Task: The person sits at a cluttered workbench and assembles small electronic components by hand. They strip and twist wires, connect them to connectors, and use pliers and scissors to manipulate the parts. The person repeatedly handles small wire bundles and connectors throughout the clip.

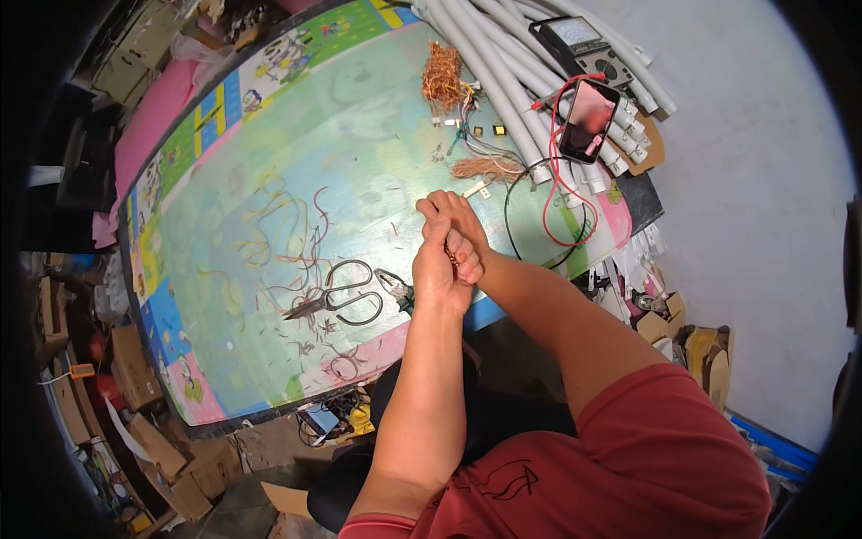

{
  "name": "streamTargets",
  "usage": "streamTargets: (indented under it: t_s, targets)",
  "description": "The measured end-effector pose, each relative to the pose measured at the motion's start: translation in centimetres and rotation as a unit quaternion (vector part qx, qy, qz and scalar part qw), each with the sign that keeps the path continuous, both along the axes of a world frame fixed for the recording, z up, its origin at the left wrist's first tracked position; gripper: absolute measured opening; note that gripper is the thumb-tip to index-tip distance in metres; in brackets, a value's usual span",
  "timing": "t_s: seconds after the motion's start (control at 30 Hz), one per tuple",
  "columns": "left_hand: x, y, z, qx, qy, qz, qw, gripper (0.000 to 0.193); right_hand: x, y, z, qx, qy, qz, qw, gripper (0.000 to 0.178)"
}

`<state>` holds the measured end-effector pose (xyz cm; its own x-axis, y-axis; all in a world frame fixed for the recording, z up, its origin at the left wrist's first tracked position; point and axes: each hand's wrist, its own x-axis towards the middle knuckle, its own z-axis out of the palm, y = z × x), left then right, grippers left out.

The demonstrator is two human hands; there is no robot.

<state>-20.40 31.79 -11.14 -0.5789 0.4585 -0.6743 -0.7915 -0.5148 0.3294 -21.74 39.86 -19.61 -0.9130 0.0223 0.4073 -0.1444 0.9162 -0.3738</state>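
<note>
My left hand (434,271) and my right hand (467,226) are pressed together over the near edge of the table. Both have their fingers curled around a small bundle of copper wire (452,261), of which only a sliver shows between them. Just left of my left wrist lie pliers (389,280) with dark green handles, partly covered by the forearm. Farther left are black-handled scissors (334,299) with blades apart. Thin yellow and red wire scraps (314,235) are scattered around them.
Beyond my hands sit a copper wire tangle (441,77), a paler wire bundle (488,168) and small connectors. Grey tubes (489,67) fill the table's far right, with an analogue multimeter (588,49), its red lead (549,193) and a phone (589,120). Cardboard boxes (135,368) stand at left.
</note>
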Motion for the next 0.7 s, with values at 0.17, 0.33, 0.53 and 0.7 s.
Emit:
streamTargets:
  t_s: [0.17, 0.33, 0.53, 0.7]
  targets:
    - [-0.02, -0.16, -0.32, 0.000, 0.003, -0.004, 1.000, 0.048, 0.16, -0.11, 0.56, 0.005, -0.021, 0.005, 1.000, 0.027]
    - [0.01, 0.00, -0.18, -0.013, -0.001, -0.003, 1.000, 0.048, 0.08, -0.05, 0.28, 0.000, -0.014, 0.011, 1.000, 0.028]
    - [-0.04, 0.04, -0.19, -0.010, 0.005, -0.012, 1.000, 0.049, 0.10, 0.05, 0.39, -0.002, -0.020, 0.014, 1.000, 0.029]
    - [-0.02, 0.06, -0.17, -0.009, -0.001, -0.001, 1.000, 0.048, 0.18, -0.09, 0.56, 0.062, -0.053, -0.002, 0.997, 0.021]
